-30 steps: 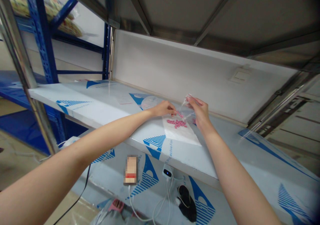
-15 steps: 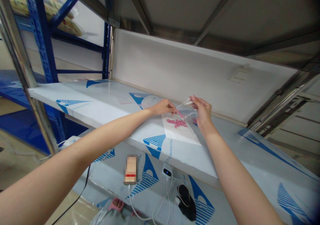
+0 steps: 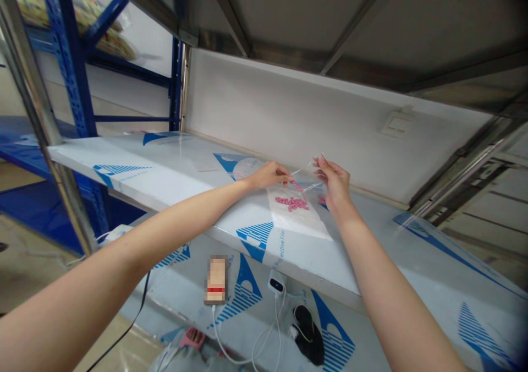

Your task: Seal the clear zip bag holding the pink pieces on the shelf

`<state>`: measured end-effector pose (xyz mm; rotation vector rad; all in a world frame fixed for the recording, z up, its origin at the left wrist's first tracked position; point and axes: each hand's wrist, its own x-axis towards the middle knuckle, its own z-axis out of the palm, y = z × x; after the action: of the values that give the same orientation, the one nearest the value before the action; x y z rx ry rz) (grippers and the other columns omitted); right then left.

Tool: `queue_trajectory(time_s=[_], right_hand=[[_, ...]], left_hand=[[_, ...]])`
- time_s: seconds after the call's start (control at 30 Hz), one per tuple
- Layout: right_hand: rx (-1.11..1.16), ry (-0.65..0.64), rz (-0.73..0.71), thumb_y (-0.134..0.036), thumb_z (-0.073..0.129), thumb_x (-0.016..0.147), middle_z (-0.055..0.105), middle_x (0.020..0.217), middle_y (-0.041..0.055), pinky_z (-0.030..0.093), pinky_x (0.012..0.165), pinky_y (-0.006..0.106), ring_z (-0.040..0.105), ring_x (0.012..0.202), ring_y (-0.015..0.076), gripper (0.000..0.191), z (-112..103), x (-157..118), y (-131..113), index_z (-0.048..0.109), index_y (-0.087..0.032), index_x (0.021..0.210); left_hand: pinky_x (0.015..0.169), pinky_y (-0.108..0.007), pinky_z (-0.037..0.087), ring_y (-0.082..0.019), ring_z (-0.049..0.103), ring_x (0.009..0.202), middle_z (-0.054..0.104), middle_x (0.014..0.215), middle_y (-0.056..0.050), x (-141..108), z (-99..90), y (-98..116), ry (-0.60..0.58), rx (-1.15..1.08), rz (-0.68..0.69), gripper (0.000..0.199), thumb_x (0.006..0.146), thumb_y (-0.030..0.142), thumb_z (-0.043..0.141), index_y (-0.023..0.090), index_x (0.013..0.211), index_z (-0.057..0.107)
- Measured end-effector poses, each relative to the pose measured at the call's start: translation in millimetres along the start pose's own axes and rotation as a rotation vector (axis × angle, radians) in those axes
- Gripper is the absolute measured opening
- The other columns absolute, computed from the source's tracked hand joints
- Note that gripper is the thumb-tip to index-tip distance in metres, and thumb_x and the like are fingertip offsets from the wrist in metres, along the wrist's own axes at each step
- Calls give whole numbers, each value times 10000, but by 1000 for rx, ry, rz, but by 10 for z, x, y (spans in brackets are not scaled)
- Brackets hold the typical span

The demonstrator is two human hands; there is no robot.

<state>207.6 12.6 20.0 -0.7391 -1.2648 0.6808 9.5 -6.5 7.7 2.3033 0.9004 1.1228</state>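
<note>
My left hand rests over the shelf with its fingertips pinched at one end of a short row of pink beads. A thin clear cord runs from there to my right hand, whose fingers are pinched on it higher up. A second clear strand slants from the beads toward the right hand. Below, a loose pile of pink beads lies on a white sheet. A few more pink beads show beside my right wrist. My fingers partly hide the cord's ends.
The film-covered shelf has another metal shelf close overhead. On the lower level are a blurred-out phone, a white charging device with cables, and a black object. A metal post stands at left.
My right hand has shifted very slightly, and the strands between the hands look more spread apart. The left hand and the bead pile stay in place.
</note>
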Motion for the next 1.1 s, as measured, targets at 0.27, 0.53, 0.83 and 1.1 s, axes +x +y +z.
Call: queue_trajectory(time_s=[0.27, 0.53, 0.83, 1.1], right_hand=[[-27, -5, -11, -551, 817, 574, 721, 908, 73, 427, 622, 269, 578, 684, 144, 474, -31, 21, 27, 755, -189, 873], [-76, -21, -40, -546, 792, 614, 716, 871, 69, 406, 617, 259, 572, 688, 138, 455, -23, 13, 38, 757, -180, 882], [-129, -39, -48, -600, 758, 639, 707, 902, 74, 418, 640, 273, 579, 709, 147, 502, -62, 32, 67, 740, -184, 921], [-104, -76, -11, -607, 779, 630, 710, 936, 67, 454, 642, 275, 608, 732, 161, 508, -40, -2, 33, 731, -202, 934]], left_hand=[[708, -239, 462, -131, 625, 740, 743, 830, -46, 0, 2, 7, 118, -55, 15, 103, 842, 215, 691, 143, 879, 755], [723, -255, 491, -136, 644, 727, 740, 808, -79, 68, 10, -73, 284, -126, -41, 36, 768, 135, 754, 107, 786, 744], [768, -257, 474, -114, 631, 730, 732, 824, -62, 50, -13, -49, 223, -234, -46, 50, 797, 148, 741, 105, 818, 725], [744, -256, 486, -106, 617, 673, 702, 730, -55, 93, -15, -139, 276, -306, -79, 61, 758, 53, 718, 94, 738, 678]])
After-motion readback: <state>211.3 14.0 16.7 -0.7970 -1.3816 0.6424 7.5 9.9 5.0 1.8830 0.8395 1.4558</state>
